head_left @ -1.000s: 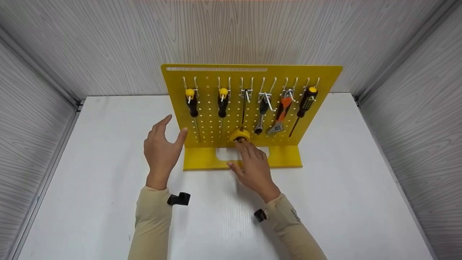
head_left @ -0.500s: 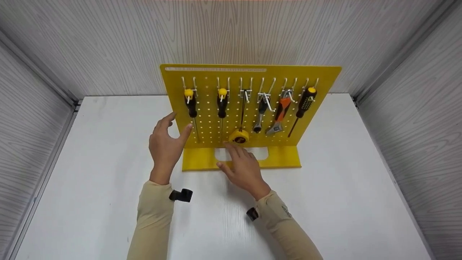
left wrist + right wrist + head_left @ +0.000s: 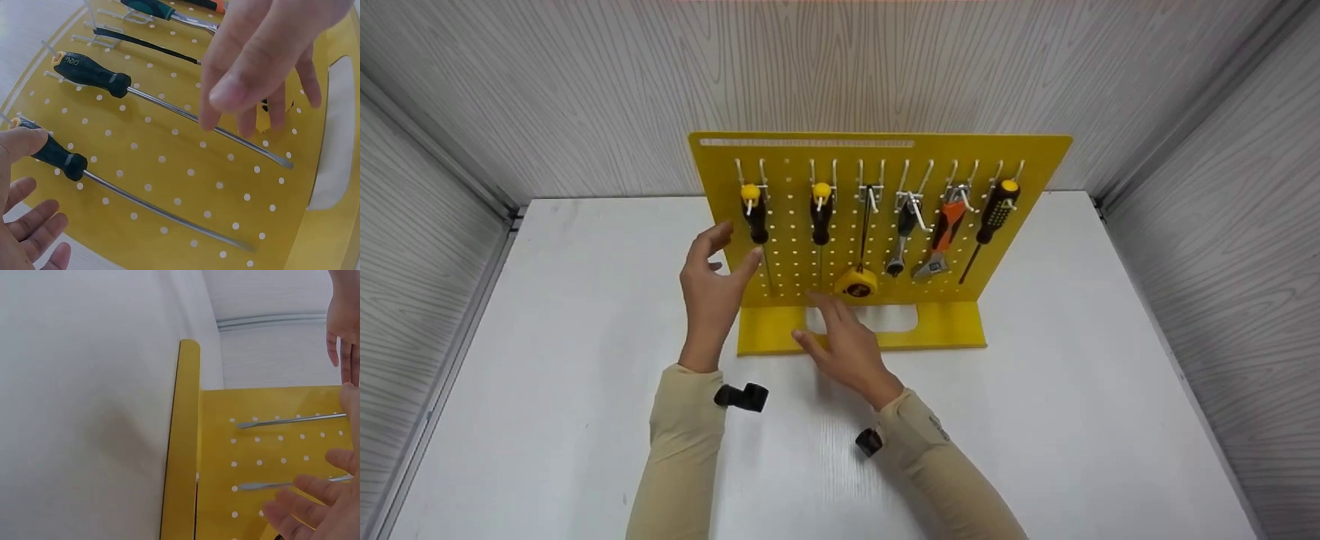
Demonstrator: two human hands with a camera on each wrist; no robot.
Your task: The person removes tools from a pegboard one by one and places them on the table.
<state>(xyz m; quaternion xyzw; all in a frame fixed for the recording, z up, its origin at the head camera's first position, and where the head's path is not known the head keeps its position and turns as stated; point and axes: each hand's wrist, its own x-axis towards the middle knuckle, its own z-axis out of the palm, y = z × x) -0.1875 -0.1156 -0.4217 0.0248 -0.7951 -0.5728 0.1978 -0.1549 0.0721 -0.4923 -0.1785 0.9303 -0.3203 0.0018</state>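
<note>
My left hand (image 3: 710, 291) is at the board's left edge, thumb and fingers spread apart. It is nearest the leftmost flathead screwdriver (image 3: 757, 217), whose black handle with a yellow end hangs on a hook. In the left wrist view the thumb overlaps that handle; whether it touches cannot be told. A second flathead screwdriver (image 3: 93, 75) hangs beside it. Low in front of the board, my right hand (image 3: 846, 346) holds nothing, its fingers extended below the second screwdriver's shaft. Just right of those fingertips hangs a yellow tape measure (image 3: 858, 283) on a black strap.
The yellow pegboard (image 3: 802, 259) stands upright on its base (image 3: 949, 328) on a white table (image 3: 1072, 390). Further right hang a ratchet wrench (image 3: 901, 240), an orange-handled adjustable wrench (image 3: 947, 232) and another screwdriver (image 3: 994, 217). Wood-grain panels (image 3: 840, 67) enclose the table.
My left hand has moved right and up, closer to the leftmost screwdriver. My right hand has shifted left, away from the tape measure, which now shows its face.
</note>
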